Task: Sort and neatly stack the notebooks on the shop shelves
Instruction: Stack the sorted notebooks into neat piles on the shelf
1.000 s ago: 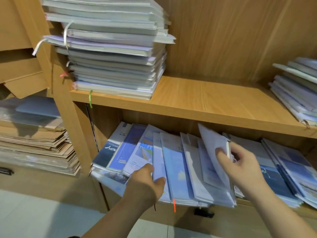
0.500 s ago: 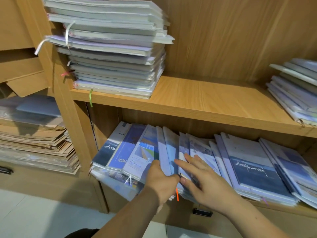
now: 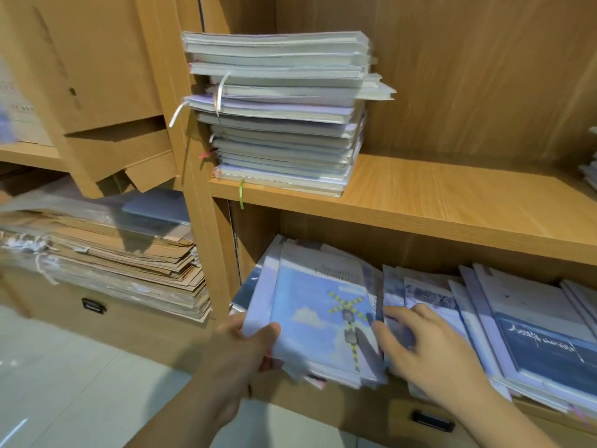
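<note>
My left hand (image 3: 239, 354) grips the near left corner of a gathered bundle of notebooks (image 3: 323, 305), thumb lying across the top cover and the other fingers curled beneath, out of sight. My right hand (image 3: 429, 354) is spread, with its fingers (image 3: 382, 329) fairly straight and set against the bundle's right edge; it clasps nothing. The bundle lies flat at the left end of the lower compartment (image 3: 452, 253), its near edge jutting past the shelf front. Its top cover is pale blue and shows a cloud and a yellow-and-black crossing sign. Just right of the bundle, partly under my right hand, a row of overlapping notebooks (image 3: 542, 344) runs to the frame edge; the nearest fully seen cover has a dark blue band with white script. Above, the upper shelf (image 3: 452, 202) bears a tall stack of notebooks (image 3: 281, 118) at its left end, edges uneven, with white ribbons and one green ribbon (image 3: 241, 194) hanging over the shelf front. A few more notebooks (image 3: 589, 173) show at the far right of that shelf. In the bay to the left lie a pile of flat brown paper goods (image 3: 113, 263) and, higher, a cardboard box (image 3: 97, 76). A dark drawer handle (image 3: 433, 420) sits below the lower compartment, over a pale tiled floor (image 3: 64, 383).
</note>
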Motion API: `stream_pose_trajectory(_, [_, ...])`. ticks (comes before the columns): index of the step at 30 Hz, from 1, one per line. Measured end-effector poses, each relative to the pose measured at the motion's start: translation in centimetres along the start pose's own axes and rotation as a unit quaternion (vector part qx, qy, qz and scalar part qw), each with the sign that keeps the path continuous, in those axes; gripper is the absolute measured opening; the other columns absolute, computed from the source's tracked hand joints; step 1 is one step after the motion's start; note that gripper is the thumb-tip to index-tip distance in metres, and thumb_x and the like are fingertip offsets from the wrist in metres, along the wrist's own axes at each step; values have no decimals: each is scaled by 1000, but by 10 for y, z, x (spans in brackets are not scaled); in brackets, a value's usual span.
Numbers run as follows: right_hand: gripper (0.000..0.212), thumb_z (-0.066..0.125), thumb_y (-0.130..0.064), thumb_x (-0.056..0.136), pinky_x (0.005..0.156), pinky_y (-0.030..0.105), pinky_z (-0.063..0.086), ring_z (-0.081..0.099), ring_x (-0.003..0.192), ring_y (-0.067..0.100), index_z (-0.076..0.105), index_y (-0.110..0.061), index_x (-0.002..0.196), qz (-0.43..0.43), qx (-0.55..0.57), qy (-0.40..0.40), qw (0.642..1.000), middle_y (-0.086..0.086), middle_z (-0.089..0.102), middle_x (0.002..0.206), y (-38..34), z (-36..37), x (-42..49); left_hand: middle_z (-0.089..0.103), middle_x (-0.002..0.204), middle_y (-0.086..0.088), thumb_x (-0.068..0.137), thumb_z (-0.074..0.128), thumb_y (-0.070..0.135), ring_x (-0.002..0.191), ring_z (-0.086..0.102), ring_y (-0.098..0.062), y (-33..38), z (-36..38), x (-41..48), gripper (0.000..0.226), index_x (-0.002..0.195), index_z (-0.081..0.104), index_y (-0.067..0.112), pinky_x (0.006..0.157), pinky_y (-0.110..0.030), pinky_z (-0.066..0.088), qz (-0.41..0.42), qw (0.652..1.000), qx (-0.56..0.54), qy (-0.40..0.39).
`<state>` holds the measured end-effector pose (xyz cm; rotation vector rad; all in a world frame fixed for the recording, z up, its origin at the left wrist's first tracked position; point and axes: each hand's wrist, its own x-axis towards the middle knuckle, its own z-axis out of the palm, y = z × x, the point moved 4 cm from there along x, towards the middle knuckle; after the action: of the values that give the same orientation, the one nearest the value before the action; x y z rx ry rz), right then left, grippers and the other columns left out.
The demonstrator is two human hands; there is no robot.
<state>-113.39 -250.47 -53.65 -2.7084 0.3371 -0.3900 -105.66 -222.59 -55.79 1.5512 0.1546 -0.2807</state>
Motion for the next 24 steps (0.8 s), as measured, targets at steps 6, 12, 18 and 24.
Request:
stream_pose_trajectory(6, [89, 31, -89, 83, 84, 33, 50, 52, 118, 20, 22, -42, 158, 29, -64, -151, 986, -9, 46, 110, -14, 34, 9, 74, 79, 5, 75, 81, 40, 73, 71, -8, -6, -12, 5, 46, 112, 56, 27, 69, -36, 60, 31, 981, 191, 24])
stream_pose_trajectory(12, [56, 45, -59, 98, 94, 28, 45, 47, 121, 19, 40, -41, 151, -42, -64, -127, 989, -8, 43, 113, -39, 61, 7, 60, 118, 24, 95, 66, 27, 95, 55, 22, -9, 11, 4, 46, 134, 43, 36, 65, 2, 43, 114, 966, 222, -68])
stream_pose_trajectory(18, [49, 41, -61, 99, 95, 29, 43, 40, 119, 14, 47, -48, 146, -140, -57, -157, 976, -11, 40, 125, -48, 67, -3, 62, 111, 17, 98, 65, 27, 93, 62, -1, -8, 13, 13, 39, 133, 48, 31, 58, -4, 45, 88, 979, 180, -46])
stream_pose_trajectory(24, [60, 45, -71, 93, 106, 30, 42, 40, 138, 12, 46, -47, 147, -2, 71, -80, 994, -12, 44, 141, -45, 41, -1, 77, 103, -8, 93, 71, 11, 94, 74, -29, 11, 6, -3, 23, 116, 67, 15, 82, -42, 62, 45, 998, 19, -45])
